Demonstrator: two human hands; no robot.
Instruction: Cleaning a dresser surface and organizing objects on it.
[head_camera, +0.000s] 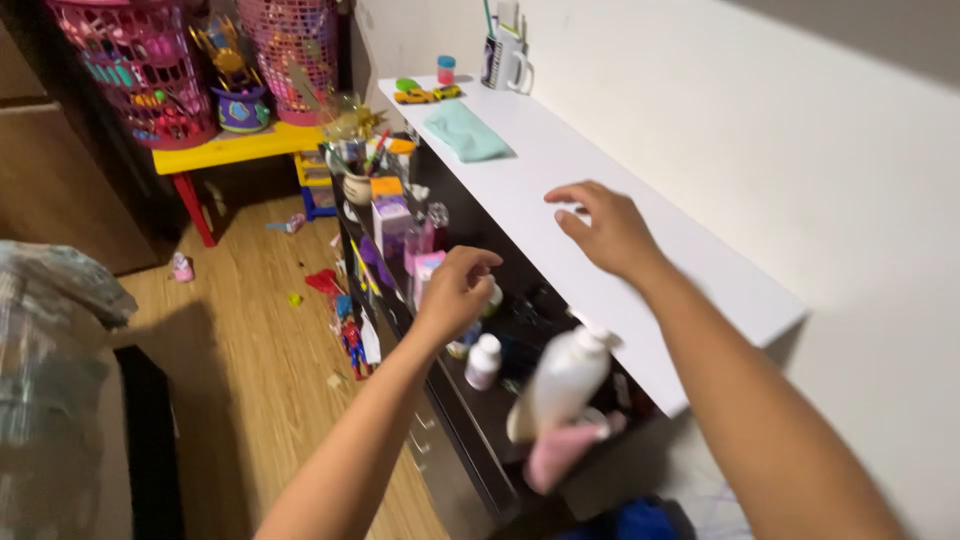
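A long white surface (640, 230) runs along the wall above a dark lower shelf (520, 320) crowded with bottles. The right hand (605, 228) hovers open and empty over the white surface, fingers spread. The left hand (458, 290) reaches down with fingers curled over the shelf; whether it grips anything cannot be told. A white pump bottle (562, 380) stands near the shelf's edge, a small white bottle (484, 360) beside it; a passing forearm could likely knock either to the floor.
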